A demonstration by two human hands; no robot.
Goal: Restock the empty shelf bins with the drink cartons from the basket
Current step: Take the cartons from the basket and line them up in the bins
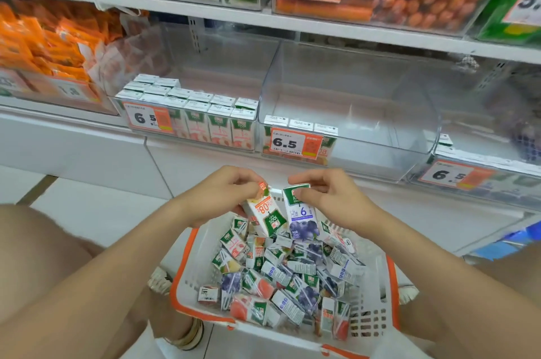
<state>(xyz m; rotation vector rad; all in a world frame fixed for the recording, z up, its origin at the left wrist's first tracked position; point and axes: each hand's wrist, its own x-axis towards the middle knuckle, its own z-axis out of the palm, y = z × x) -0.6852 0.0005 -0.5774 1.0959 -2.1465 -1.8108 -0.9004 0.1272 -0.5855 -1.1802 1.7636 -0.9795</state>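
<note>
A white basket with an orange rim (187, 279) sits on the floor below me, holding several small drink cartons (281, 276) in a loose heap. My left hand (225, 194) pinches the top of an orange-label carton (265, 213), held upside down above the basket. My right hand (330, 197) grips a blueberry carton (301, 216) upright beside it. On the shelf ahead, the left clear bin (193, 112) is full of cartons. The middle clear bin (380, 112) holds only a short row of cartons (301, 126) at its front left.
A third bin (480, 165) at the right carries a 6.5 price tag and a few cartons. Orange snack packets (44, 42) fill the bin at the far left. The upper shelf (292, 22) hangs over the bins. My knees flank the basket.
</note>
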